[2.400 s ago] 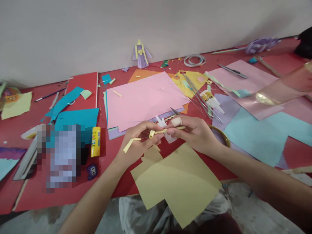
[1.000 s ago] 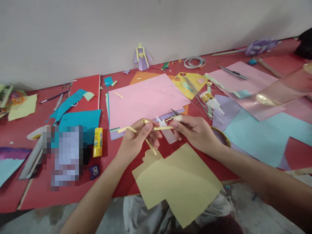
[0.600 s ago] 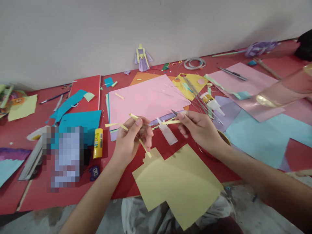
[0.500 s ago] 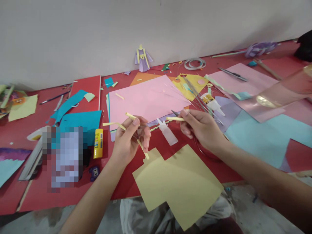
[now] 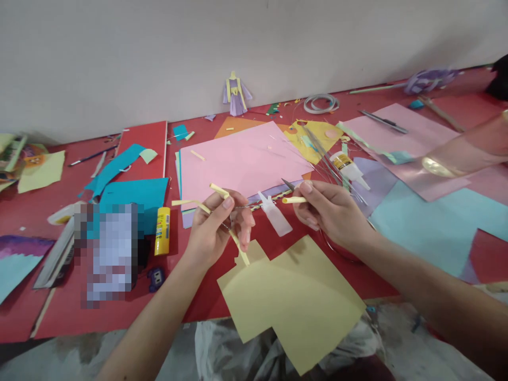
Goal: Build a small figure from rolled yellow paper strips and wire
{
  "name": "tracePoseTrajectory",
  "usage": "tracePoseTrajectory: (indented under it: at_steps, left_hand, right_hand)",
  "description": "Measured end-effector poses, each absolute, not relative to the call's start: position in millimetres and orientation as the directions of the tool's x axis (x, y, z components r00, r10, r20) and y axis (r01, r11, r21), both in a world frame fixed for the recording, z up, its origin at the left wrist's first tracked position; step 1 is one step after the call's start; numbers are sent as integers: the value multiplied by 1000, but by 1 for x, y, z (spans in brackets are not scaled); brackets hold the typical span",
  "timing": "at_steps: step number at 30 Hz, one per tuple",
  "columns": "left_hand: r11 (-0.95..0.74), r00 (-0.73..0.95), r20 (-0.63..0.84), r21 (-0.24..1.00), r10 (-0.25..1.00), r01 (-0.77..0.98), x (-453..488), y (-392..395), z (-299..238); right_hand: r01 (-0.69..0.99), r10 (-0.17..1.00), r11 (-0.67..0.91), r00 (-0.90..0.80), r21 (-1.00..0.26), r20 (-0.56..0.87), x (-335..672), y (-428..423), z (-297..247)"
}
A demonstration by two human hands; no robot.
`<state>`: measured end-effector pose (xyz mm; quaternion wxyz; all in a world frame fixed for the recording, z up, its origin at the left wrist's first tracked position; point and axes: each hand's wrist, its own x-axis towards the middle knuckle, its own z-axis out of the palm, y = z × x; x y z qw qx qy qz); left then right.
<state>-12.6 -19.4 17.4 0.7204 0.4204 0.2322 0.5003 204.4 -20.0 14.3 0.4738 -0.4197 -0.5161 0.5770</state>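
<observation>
Between the thumb and fingers of my left hand [image 5: 214, 227] is a thin wire frame with yellow paper tubes [image 5: 243, 251] on its limbs. Its tubes stick out to the left, upward and downward. My right hand [image 5: 325, 206] pinches a short yellow paper tube [image 5: 294, 200], its open end facing left. A pointed metal blade [image 5: 287, 184] juts from the same hand; a dark curved loop below the palm is partly hidden. Behind and between my hands, a small white glue bottle [image 5: 278, 218] lies on the red table. Pale yellow paper [image 5: 291, 301] lies below them at the near edge.
A pink sheet [image 5: 238, 164] lies beyond my hands, a glue stick [image 5: 162, 231] at left. Thin wires and a yellow-labelled glue bottle [image 5: 349, 169] are to the right. A purple paper doll [image 5: 237, 95] leans on the wall. Another person's arm [image 5: 468, 151] reaches in from the right.
The view has shifted slightly. My right hand has turned the short yellow tube a little, so its open end shows more. Both hands keep their holds.
</observation>
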Motion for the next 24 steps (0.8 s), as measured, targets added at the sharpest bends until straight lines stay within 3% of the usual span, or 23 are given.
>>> tracePoseTrajectory:
  at_steps: [5,11,13,18,24]
  left_hand:
    - [98,391,130,854,911,-511,-14,-21,16]
    - [139,470,137,851,872,-507,-13,-21,15]
    - [142,478,133,857,869,-496,-14,-22,15]
    - [79,402,130,883,906,-462,-15,-23,15]
    - [83,425,136,886,895,-457,-16,-24,16]
  right_hand:
    - [30,986,19,-164,-999,14,206,-21,17]
    - [28,977,38,-209,-999,31,206,-23,16]
    - [-12,975,26,-222,-1000,28,206,-23,15]
    - [-313,948,-92,-317,-945,13,207,-21,17]
    - [-298,913,-181,-406,-937,-48,208,-20,23]
